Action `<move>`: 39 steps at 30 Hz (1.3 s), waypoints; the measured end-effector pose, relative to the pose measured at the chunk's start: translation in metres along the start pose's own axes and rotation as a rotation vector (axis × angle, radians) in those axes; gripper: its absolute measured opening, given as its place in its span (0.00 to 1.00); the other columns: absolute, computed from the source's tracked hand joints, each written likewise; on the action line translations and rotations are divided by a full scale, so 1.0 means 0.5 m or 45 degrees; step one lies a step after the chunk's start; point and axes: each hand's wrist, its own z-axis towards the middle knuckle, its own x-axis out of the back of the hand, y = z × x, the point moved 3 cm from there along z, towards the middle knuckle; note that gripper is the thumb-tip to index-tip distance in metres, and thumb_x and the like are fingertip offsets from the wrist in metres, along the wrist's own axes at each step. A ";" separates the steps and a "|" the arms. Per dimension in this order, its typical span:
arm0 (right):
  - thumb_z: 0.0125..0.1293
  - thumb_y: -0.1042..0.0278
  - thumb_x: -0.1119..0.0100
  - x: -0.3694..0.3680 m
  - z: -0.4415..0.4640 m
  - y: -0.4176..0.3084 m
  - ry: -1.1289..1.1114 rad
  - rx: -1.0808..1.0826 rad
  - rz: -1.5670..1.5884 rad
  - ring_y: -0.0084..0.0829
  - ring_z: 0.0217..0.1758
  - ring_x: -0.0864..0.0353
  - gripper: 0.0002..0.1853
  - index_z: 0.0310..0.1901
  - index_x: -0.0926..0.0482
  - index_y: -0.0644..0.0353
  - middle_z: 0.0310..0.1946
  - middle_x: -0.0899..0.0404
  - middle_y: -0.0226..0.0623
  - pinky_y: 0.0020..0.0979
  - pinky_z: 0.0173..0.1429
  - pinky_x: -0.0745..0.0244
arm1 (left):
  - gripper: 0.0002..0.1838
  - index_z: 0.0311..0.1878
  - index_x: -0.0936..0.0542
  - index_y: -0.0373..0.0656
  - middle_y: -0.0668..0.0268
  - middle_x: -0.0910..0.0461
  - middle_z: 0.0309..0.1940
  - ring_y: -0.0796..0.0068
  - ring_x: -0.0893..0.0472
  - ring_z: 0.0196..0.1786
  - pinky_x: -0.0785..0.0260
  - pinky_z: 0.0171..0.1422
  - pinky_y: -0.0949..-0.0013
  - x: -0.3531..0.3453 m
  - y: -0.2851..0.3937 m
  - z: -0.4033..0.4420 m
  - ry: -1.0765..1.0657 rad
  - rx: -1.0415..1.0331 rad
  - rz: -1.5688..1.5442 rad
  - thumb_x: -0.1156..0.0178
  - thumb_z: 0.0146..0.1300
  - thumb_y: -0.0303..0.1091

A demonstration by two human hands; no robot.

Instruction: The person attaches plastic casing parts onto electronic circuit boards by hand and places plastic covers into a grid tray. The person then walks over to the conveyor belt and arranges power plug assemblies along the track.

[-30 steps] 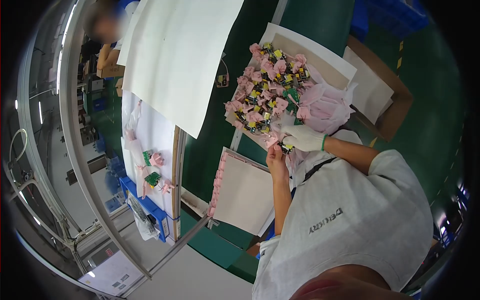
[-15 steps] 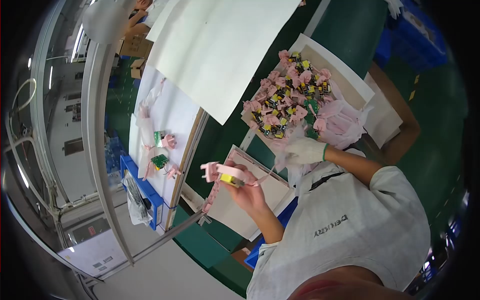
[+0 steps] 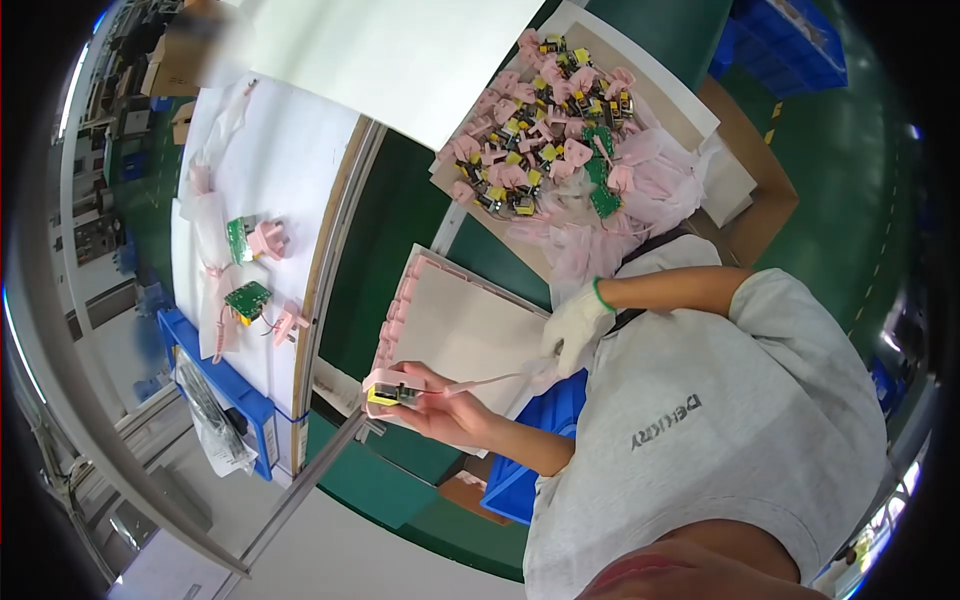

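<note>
In the head view my bare left hand (image 3: 452,408) is closed around a pink plug housing (image 3: 378,381) with a yellow-and-black electrical part in it. From there a thin pink cable (image 3: 485,383) runs rightward to my right hand (image 3: 578,333), which wears a white glove. The gloved fingers are closed on translucent film (image 3: 541,377) around the cable's far end. Beneath my left hand lies a pale flat board or box (image 3: 470,310), with a row of pink pieces (image 3: 400,305) along its edge. Beyond my right hand is a heap of pink plug parts (image 3: 535,130) with yellow-and-black components.
Green circuit boards (image 3: 601,170) and pinkish film (image 3: 655,170) lie by the heap. On the left bench (image 3: 300,190), two assemblies with green boards (image 3: 248,298) rest on film. A blue bin (image 3: 265,415) holds bagged items. Another blue bin (image 3: 530,450) sits below my left forearm.
My left hand has brought the plug housing lower, near the board's corner. My right hand has drawn away from the heap towards my body, with film in its fingers. The view has shifted.
</note>
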 end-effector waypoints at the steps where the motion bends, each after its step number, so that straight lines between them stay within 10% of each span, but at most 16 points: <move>1: 0.58 0.46 0.38 -0.008 0.004 0.011 -0.009 -0.009 0.010 0.30 0.37 0.24 0.26 0.46 0.24 0.62 0.34 0.21 0.39 0.33 0.45 0.28 | 0.26 0.66 0.37 0.54 0.61 0.28 0.58 0.61 0.29 0.65 0.29 0.59 0.57 0.001 0.017 0.007 0.032 -0.193 0.175 0.42 0.68 0.36; 5: 0.59 0.39 0.42 0.049 -0.017 0.050 0.360 0.007 0.384 0.31 0.36 0.24 0.29 0.43 0.24 0.64 0.32 0.22 0.39 0.32 0.43 0.29 | 0.27 0.64 0.36 0.49 0.61 0.28 0.58 0.61 0.28 0.62 0.30 0.62 0.56 0.080 0.142 0.072 0.156 -0.442 0.796 0.38 0.64 0.30; 9: 0.61 0.35 0.47 0.270 -0.071 -0.095 0.405 -0.567 -0.071 0.37 0.42 0.20 0.33 0.48 0.24 0.63 0.40 0.20 0.43 0.33 0.48 0.27 | 0.23 0.63 0.33 0.44 0.59 0.27 0.58 0.64 0.25 0.58 0.29 0.61 0.60 0.156 0.199 0.192 0.314 -0.491 1.488 0.41 0.66 0.29; 13: 0.61 0.50 0.43 0.440 -0.119 -0.137 2.027 0.079 -0.374 0.38 0.43 0.19 0.24 0.48 0.26 0.65 0.44 0.21 0.44 0.37 0.48 0.27 | 0.24 0.63 0.32 0.42 0.58 0.26 0.56 0.61 0.22 0.53 0.25 0.54 0.62 0.181 0.160 0.325 0.295 -0.222 1.207 0.40 0.64 0.27; 23: 0.61 0.62 0.45 0.073 -0.214 0.074 1.721 -0.271 -0.623 0.46 0.47 0.22 0.13 0.45 0.23 0.56 0.38 0.21 0.46 0.43 0.51 0.28 | 0.16 0.49 0.25 0.35 0.60 0.22 0.51 0.62 0.20 0.47 0.24 0.49 0.65 0.393 0.139 0.643 0.362 0.067 1.361 0.35 0.58 0.27; 25: 0.61 0.62 0.46 0.002 -0.285 0.129 1.553 -0.766 -0.374 0.46 0.51 0.23 0.18 0.52 0.23 0.56 0.45 0.21 0.48 0.42 0.56 0.29 | 0.15 0.47 0.25 0.34 0.59 0.22 0.50 0.63 0.19 0.44 0.24 0.48 0.66 0.453 0.210 0.711 0.321 -0.200 1.503 0.36 0.57 0.26; 27: 0.60 0.63 0.47 -0.043 -0.340 0.146 1.740 -0.770 -0.377 0.46 0.53 0.23 0.21 0.56 0.24 0.55 0.49 0.22 0.49 0.42 0.59 0.29 | 0.16 0.49 0.25 0.34 0.58 0.22 0.50 0.65 0.21 0.47 0.25 0.50 0.64 0.518 0.316 0.835 -0.173 0.056 2.827 0.38 0.60 0.31; 32: 0.59 0.65 0.47 -0.073 -0.410 0.203 2.053 -0.953 -0.027 0.46 0.53 0.24 0.20 0.54 0.24 0.57 0.50 0.24 0.50 0.42 0.59 0.29 | 0.19 0.55 0.27 0.36 0.59 0.23 0.51 0.66 0.22 0.50 0.27 0.55 0.61 0.263 0.212 0.598 0.278 -0.222 1.962 0.43 0.65 0.37; 39: 0.57 0.70 0.45 0.059 -0.344 0.201 2.064 -0.900 -0.524 0.46 0.54 0.25 0.24 0.58 0.29 0.57 0.54 0.27 0.49 0.44 0.57 0.30 | 0.19 0.61 0.30 0.39 0.61 0.23 0.52 0.70 0.23 0.52 0.30 0.56 0.68 0.252 -0.024 0.358 -0.538 0.256 2.068 0.46 0.69 0.31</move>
